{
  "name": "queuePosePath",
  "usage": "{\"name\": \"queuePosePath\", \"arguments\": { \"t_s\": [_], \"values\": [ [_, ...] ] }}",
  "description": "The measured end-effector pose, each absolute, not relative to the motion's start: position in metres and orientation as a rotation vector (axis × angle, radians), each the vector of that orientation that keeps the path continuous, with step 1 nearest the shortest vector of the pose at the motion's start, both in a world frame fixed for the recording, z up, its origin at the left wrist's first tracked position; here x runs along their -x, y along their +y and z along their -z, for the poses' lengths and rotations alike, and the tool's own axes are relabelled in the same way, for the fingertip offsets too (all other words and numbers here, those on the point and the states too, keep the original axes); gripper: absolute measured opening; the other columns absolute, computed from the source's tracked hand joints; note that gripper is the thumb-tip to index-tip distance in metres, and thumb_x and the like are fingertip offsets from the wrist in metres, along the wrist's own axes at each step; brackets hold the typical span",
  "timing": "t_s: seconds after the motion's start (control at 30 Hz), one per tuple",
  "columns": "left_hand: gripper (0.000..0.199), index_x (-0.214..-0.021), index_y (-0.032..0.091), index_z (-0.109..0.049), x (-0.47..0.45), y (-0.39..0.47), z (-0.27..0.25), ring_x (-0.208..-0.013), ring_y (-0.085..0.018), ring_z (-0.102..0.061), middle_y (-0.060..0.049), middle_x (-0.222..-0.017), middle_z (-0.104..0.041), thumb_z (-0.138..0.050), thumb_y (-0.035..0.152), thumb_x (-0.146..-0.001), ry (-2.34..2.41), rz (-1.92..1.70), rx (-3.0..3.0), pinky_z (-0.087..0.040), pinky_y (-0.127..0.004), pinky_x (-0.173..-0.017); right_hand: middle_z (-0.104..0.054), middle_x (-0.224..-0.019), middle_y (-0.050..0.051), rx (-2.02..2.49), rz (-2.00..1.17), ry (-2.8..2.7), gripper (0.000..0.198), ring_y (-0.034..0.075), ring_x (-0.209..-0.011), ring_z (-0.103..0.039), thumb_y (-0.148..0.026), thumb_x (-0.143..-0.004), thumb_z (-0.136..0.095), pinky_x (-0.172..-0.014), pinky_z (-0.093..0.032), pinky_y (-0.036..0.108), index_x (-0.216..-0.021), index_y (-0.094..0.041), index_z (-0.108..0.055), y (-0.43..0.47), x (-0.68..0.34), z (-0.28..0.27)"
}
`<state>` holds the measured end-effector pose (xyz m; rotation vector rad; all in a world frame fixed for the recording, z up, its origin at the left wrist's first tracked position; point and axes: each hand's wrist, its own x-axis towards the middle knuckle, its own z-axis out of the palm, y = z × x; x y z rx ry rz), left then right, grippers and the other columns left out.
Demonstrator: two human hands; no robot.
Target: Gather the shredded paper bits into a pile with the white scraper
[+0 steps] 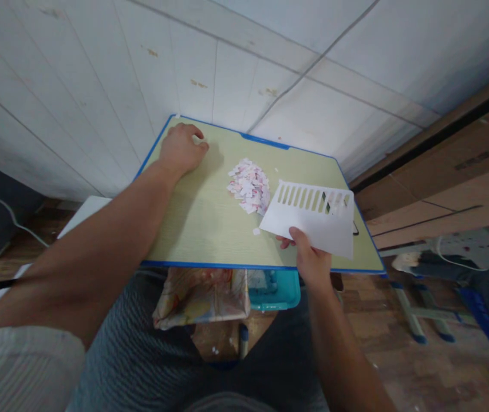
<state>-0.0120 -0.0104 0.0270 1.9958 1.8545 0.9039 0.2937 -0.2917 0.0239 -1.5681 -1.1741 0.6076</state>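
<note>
My right hand (311, 257) grips the lower edge of a white sheet (330, 232), thumb on top. A row of several slanted slots is cut through the sheet's far half. It is held over the right part of a pale yellow-green desk (197, 229) with a blue rim. Near the desk's far left corner is my left hand (183, 147), fingers curved, a gap between thumb and forefinger, nothing visible in it. Between the hands lies a heap of small white and pinkish paper pieces (249, 186), just left of the sheet. A dark-edged object, mostly hidden, shows through and beside the sheet.
A white panelled wall (236, 74) with a hanging cable stands behind the desk. Cardboard boxes (446, 177) are stacked at the right. Below the near edge are a turquoise basin (287, 292) and a patterned bag or cloth (210, 297), close to my legs.
</note>
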Motion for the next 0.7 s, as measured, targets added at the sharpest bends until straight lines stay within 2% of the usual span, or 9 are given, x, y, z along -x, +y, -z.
{"name": "queuePosePath", "arguments": {
  "t_s": [0.17,0.27,0.37,0.5,0.7],
  "values": [
    [0.043,-0.142,0.021,-0.075,0.021,-0.048,-0.026,-0.156,-0.033,-0.053,-0.007,-0.158,-0.071,-0.065,0.044,-0.106,1.921,-0.809,-2.026,-0.037,-0.054,-0.138,-0.083,-0.076,0.006,1.568,-0.675,-1.268,0.045,0.031,-0.085,-0.079,-0.057,-0.099,-0.071,-0.11,-0.061,0.052,-0.062,-0.031,-0.07,-0.289,-0.298,-0.018],
    [0.05,-0.147,0.019,-0.074,0.029,-0.085,-0.027,-0.157,-0.038,-0.055,-0.013,-0.162,-0.071,-0.064,0.042,-0.104,2.011,-0.717,-2.027,-0.039,-0.059,-0.137,-0.079,-0.07,0.005,1.526,-0.72,-1.213,0.037,0.028,-0.072,-0.073,-0.056,-0.093,-0.07,-0.096,-0.064,0.048,-0.066,-0.03,-0.07,-0.282,-0.298,-0.013],
    [0.047,-0.144,0.023,-0.076,0.034,-0.12,-0.03,-0.158,-0.046,-0.058,-0.018,-0.163,-0.073,-0.065,0.041,-0.102,2.09,-0.691,-2.017,-0.041,-0.064,-0.136,-0.078,-0.068,0.006,1.482,-0.786,-1.168,0.035,0.026,-0.066,-0.07,-0.056,-0.089,-0.071,-0.082,-0.064,0.043,-0.067,-0.029,-0.068,-0.276,-0.296,-0.013],
    [0.052,-0.147,0.017,-0.077,0.038,-0.158,-0.035,-0.159,-0.05,-0.061,-0.027,-0.166,-0.072,-0.06,0.041,-0.104,2.127,-0.628,-2.026,-0.042,-0.067,-0.135,-0.077,-0.066,0.005,1.421,-0.805,-1.179,0.036,0.025,-0.061,-0.067,-0.06,-0.087,-0.078,-0.074,-0.064,0.043,-0.069,-0.029,-0.069,-0.275,-0.296,-0.02],
    [0.05,-0.151,0.018,-0.074,0.04,-0.18,-0.038,-0.158,-0.047,-0.064,-0.027,-0.163,-0.074,-0.052,0.04,-0.112,2.107,-0.557,-2.155,-0.046,-0.064,-0.134,-0.077,-0.065,0.008,1.362,-0.835,-1.15,0.048,0.029,-0.06,-0.072,-0.074,-0.084,-0.083,-0.069,-0.066,0.047,-0.072,-0.029,-0.07,-0.286,-0.301,-0.019]
  ]
}}
